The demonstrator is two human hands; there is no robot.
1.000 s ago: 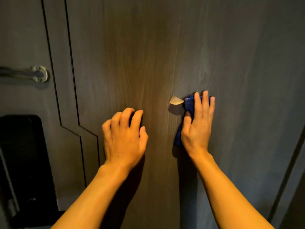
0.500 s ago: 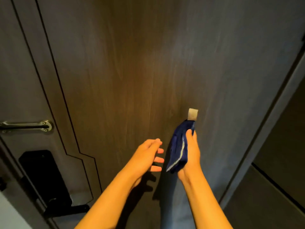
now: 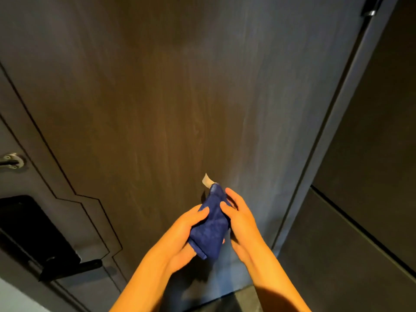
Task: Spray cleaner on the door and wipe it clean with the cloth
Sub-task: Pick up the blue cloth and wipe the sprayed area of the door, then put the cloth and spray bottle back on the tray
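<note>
One blue cloth (image 3: pixel 212 224) is held between two hands in front of the lower part of the door (image 3: pixel 157 109), off its surface as far as the view shows. The left hand (image 3: pixel 180 235) cups the cloth from below and from the left, its fingers (image 3: pixel 200 213) curled onto the fabric with the thumb across the upper left edge. The right hand (image 3: pixel 240 218) grips the cloth's right side, thumb pressed on the front face and the other fingers wrapped behind, so both sets of fingers are clamped on the cloth. The cloth is bunched into a rough wedge, its narrow end pointing up at the door. One small pale tag (image 3: pixel 207 179) sticks out from that top end.

There is one door, dark wood-grain, filling most of the view. Left of the cloth, two thin grooves run down the door in stepped lines. Further left, at the edge of the view, is one metal handle (image 3: pixel 11 162), and below it one black lock (image 3: pixel 33 235) with a black lever (image 3: pixel 74 267) at its lower end. Right of the cloth runs the door frame (image 3: pixel 326 136), with one dark hinge (image 3: pixel 369 6) near the top right corner. Beyond the frame stand dark wall panels (image 3: pixel 371 154). No spray bottle is in view.
</note>
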